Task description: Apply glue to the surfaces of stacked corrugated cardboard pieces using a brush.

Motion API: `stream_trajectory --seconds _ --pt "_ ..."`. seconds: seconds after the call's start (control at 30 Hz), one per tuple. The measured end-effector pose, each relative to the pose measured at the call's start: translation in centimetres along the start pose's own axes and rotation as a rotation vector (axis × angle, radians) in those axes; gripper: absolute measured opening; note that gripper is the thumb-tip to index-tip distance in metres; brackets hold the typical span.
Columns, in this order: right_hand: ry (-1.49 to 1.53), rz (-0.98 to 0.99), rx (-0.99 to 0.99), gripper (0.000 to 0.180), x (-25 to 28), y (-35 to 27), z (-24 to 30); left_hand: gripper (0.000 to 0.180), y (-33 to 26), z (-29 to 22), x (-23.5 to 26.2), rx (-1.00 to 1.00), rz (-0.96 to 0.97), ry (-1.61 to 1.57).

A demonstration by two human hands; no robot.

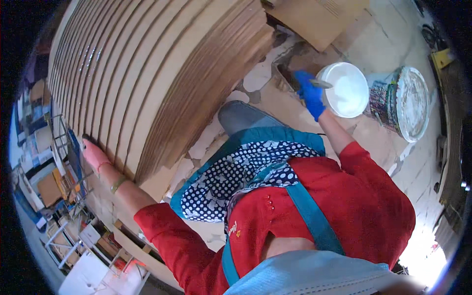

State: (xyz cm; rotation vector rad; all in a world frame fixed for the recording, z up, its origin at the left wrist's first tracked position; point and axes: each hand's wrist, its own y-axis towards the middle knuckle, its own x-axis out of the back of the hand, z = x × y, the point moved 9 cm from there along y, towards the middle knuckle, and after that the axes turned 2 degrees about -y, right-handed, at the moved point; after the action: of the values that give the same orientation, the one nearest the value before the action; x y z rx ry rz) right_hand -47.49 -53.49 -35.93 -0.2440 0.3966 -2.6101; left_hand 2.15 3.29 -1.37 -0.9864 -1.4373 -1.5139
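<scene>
A large stack of tan sheets (196, 83), their long edges fanned out in steps with dark lines between them, fills the upper left. My left hand (94, 155), in a pink glove with dark fingertips, lies at the stack's near left corner with its fingers stretched out. On the right, my right hand (310, 94), in a blue glove, is closed around what looks like a brush (322, 84). The brush's pale end reaches over the rim of a white bucket (323, 101). White stuff shows inside the bucket; the brush's handle is mostly hidden by my fingers.
Right of the white bucket, a printed tub (413, 105) with a white-smeared lid leans or lies tilted. Flat cardboard (317, 19) is on the stone-patterned floor (388, 39) at the far side. Racks and stacked items (64, 196) crowd the left. My apron (246, 167) covers my lap.
</scene>
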Motion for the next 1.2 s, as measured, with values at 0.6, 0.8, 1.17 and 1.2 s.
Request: stream_trajectory --seconds 0.6,0.8,1.17,1.2 --pt "-0.098 -0.252 0.099 0.017 21.5 2.3 -4.8 0.056 -1.4 -3.4 -0.2 0.216 0.092 -0.241" --pt "-0.185 -0.241 0.043 0.015 18.3 3.5 -6.2 0.061 0.8 -1.0 -1.1 0.058 0.071 -0.129" --pt "0.23 -0.512 0.097 0.011 24.2 -1.9 1.5 0.064 0.8 -1.4 -0.7 -0.023 0.036 -0.045" --pt "0.279 -0.528 0.108 0.012 25.5 -2.3 2.0 0.066 0.4 -2.6 -0.3 0.066 0.038 -0.14"
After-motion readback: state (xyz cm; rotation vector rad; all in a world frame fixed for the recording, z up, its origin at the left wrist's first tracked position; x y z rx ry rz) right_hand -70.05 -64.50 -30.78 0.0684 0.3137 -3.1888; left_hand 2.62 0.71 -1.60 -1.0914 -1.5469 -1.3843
